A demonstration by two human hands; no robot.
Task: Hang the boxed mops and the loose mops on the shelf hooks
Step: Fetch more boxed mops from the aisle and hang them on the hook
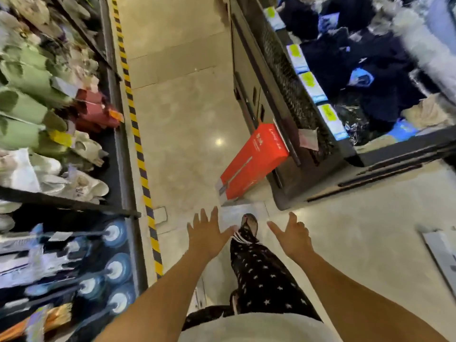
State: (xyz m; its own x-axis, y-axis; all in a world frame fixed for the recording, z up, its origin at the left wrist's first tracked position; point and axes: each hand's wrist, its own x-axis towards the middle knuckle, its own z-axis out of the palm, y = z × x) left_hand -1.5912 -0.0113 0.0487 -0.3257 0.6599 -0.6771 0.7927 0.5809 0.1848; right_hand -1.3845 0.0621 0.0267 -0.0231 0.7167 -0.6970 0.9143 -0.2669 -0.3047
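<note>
Reaching out ahead of the body, the left hand (209, 230) and the right hand (293, 236) were both empty, fingers spread and straight, palms turned down toward the floor (185, 114). The red box (251, 164), by its shape a boxed mop, stood tilted on one short end on the floor, its upper end leaning against the dark bin (283, 70) on the right of the aisle. It lay beyond the hands, apart from both, with one foot (249, 224) between the hands and just short of it. A pale flat thing (246, 211) lay on the floor at the box's lower end; whether it was another box could not be told. On the left, the shelf (118, 149) held slippers (24, 77) above and, lower down, a column of round blue-and-white heads (116, 267), too blurred to name surely.

The step in hand seemed to be fetching the box. To do it well, the hands would likely need to take it by its two long sides, one low and one high, since a leaning box held only at the top might slide out at the bottom. Lifting it clear of the bin before turning should keep it off the mesh. Its hanging tab, not visible here, would need finding before the carry to the hooks.
</note>
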